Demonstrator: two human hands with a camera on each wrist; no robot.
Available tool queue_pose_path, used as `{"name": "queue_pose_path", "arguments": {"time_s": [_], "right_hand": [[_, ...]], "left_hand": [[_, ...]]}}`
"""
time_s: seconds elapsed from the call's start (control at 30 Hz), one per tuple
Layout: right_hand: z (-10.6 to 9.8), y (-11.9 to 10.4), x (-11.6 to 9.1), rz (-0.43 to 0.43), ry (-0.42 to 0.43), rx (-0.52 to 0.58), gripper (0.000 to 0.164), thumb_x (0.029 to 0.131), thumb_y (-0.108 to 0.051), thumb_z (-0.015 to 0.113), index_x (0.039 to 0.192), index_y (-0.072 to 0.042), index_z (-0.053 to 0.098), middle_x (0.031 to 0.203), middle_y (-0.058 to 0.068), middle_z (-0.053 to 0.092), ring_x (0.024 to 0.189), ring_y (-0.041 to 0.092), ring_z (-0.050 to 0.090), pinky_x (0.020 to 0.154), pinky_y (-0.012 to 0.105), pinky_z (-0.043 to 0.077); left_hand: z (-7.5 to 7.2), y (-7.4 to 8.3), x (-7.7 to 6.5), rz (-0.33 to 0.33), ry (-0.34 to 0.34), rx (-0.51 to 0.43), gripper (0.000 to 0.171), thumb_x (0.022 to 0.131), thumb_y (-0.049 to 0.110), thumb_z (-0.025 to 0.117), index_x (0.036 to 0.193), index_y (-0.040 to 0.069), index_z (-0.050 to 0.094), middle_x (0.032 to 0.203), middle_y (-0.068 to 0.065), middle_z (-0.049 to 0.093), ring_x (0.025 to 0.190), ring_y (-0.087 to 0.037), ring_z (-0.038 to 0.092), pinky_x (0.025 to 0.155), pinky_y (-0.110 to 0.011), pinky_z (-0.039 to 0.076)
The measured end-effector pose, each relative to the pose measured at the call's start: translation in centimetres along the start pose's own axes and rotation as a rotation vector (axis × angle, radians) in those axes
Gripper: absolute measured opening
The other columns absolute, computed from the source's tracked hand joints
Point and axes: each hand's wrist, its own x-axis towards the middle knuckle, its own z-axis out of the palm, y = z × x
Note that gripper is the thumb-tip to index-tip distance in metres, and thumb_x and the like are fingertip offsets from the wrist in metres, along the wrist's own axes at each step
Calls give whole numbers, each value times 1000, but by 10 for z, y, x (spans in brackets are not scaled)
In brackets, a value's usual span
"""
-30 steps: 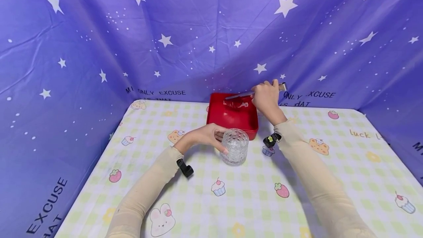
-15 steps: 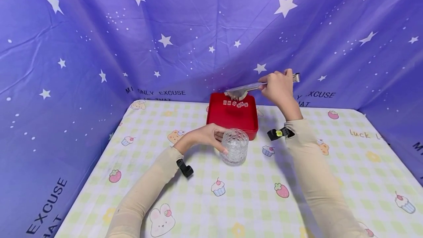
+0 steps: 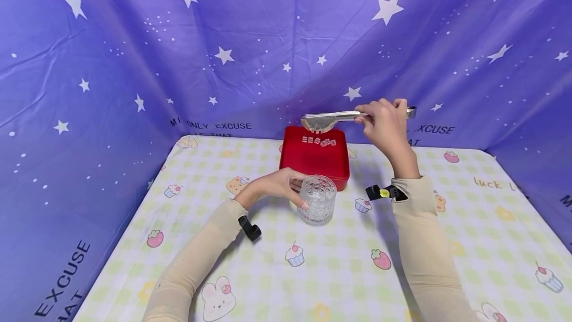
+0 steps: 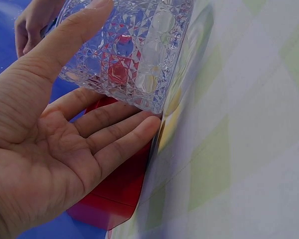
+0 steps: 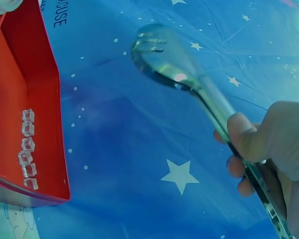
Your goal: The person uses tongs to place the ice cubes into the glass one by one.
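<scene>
My left hand (image 3: 282,186) holds a clear patterned glass (image 3: 318,202) upright on the table, thumb in front and fingers behind. In the left wrist view, the glass (image 4: 129,55) lies between the thumb and extended fingers. My right hand (image 3: 386,125) grips metal tongs (image 3: 341,116) by the arms, above the far side of a red tray (image 3: 313,165). Several small clear cubes (image 3: 318,140) lie in a row in the tray, as in the right wrist view, where the cubes (image 5: 28,144) show apart from the tongs (image 5: 162,57). Whether the tongs' scalloped ends hold a cube is hidden.
A checked tablecloth (image 3: 250,272) with printed cartoons covers the table. A purple star-printed curtain (image 3: 263,53) hangs right behind the tray. Black camera straps sit on both wrists.
My right hand has lifted the tongs up out of the red tray and moved them right. The cubes in the tray have come into view. My left hand and the glass stay put.
</scene>
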Motion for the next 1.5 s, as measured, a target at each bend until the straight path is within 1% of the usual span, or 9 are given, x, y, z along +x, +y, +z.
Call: {"name": "queue_pose_path", "arguments": {"time_s": [0.17, 0.37, 0.57, 0.77, 0.97, 1.07, 1.17, 1.37, 1.5], "right_hand": [[-1, 3, -11, -42, 71, 42, 17, 89, -9, 76, 105, -4, 78, 78, 16, 69, 77, 32, 51, 87, 55, 27], [-11, 3, -17, -100, 149, 77, 17, 87, -13, 77, 102, -3, 79, 71, 16, 65, 73, 30, 52, 84, 54, 28], [-23, -7, -18, -177, 220, 64, 17, 90, -17, 75, 99, -4, 79, 71, 15, 67, 70, 30, 53, 81, 54, 32], [-35, -20, -21, -247, 245, 48, 17, 91, -20, 74, 99, -6, 80, 69, 13, 67, 64, 28, 52, 78, 53, 36], [-48, -24, -27, -285, 185, 27, 12, 89, -16, 76, 95, -7, 80, 70, 10, 69, 63, 25, 53, 75, 50, 37], [-52, -25, -29, -297, 139, 5, 11, 86, -13, 78, 95, -7, 81, 72, 9, 70, 63, 24, 54, 77, 49, 38], [-55, -25, -31, -312, 86, -14, 12, 84, -11, 79, 95, -7, 81, 68, 8, 67, 61, 23, 51, 77, 48, 37], [-60, -25, -34, -298, -57, -21, 14, 81, -9, 81, 95, -8, 82, 61, 1, 57, 59, 19, 46, 80, 47, 36], [-61, -23, -34, -271, -164, 7, 17, 80, -9, 83, 97, -8, 82, 64, 0, 61, 61, 17, 46, 80, 45, 34]], "left_hand": [[1, -1, 1, 2, -6, 1, 69, 78, 2, 86, 142, 7, 60, 129, -11, 72, 117, -19, 70, 104, -29, 56], [0, -2, 1, 6, -10, -3, 70, 78, -1, 86, 142, 5, 59, 130, -13, 71, 119, -21, 70, 104, -30, 56], [-1, -2, -1, 8, -1, -3, 69, 78, -1, 85, 142, 4, 59, 128, -14, 71, 118, -21, 70, 103, -30, 56], [-1, 0, -2, -10, 12, 14, 69, 77, 2, 87, 141, 5, 60, 127, -12, 72, 117, -19, 70, 104, -29, 56], [-1, -1, -1, 2, 7, 18, 68, 78, 2, 86, 141, 3, 60, 128, -13, 72, 118, -21, 69, 104, -30, 55], [-1, -1, -1, 8, 11, 23, 67, 78, 2, 86, 139, 3, 61, 128, -13, 72, 119, -21, 69, 104, -30, 56], [-1, -1, 0, 8, 15, 34, 66, 77, 3, 87, 139, 3, 62, 129, -13, 72, 119, -20, 69, 104, -29, 56], [-1, -1, 0, 11, 10, 41, 66, 78, 3, 86, 139, 4, 61, 129, -12, 71, 119, -19, 69, 104, -29, 55], [0, 0, 0, 12, 6, 32, 67, 78, 3, 86, 141, 6, 61, 129, -11, 72, 118, -18, 69, 105, -29, 55]]}}
